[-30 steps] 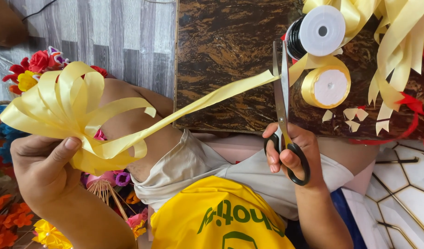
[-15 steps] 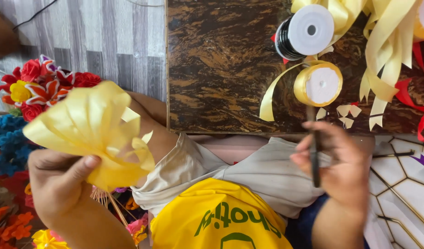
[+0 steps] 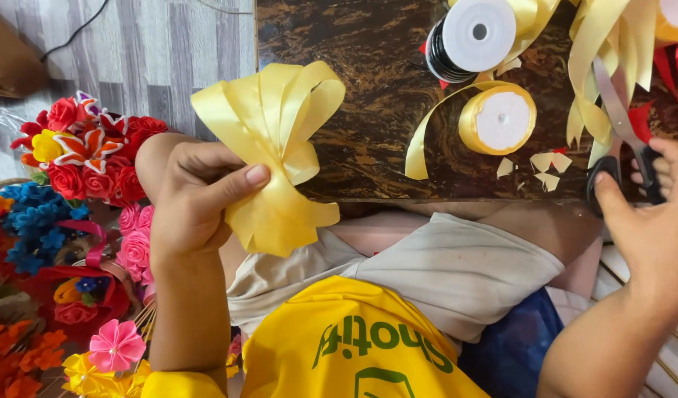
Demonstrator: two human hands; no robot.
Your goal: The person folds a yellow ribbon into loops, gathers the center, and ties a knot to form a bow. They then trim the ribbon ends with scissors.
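Dark marbled tabletop point(image 3: 354, 110) at twelve o'clock. Left hand point(image 3: 195, 199) pinching yellow ribbon bow point(image 3: 276, 147) at centre; right hand point(image 3: 648, 214), fingers loosely spread, touching scissors point(image 3: 623, 133) at three o'clock.

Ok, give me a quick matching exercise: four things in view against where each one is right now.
Things:
1. yellow ribbon bow
2. scissors
3. yellow ribbon spool
4. white-topped black spool

Places:
A. flat on the dark tabletop, loose end trailing left
B. pinched in the left hand
C. at the table's far edge, beyond the yellow spool
D. on the table at the right hand

Pairs: 1-B, 2-D, 3-A, 4-C
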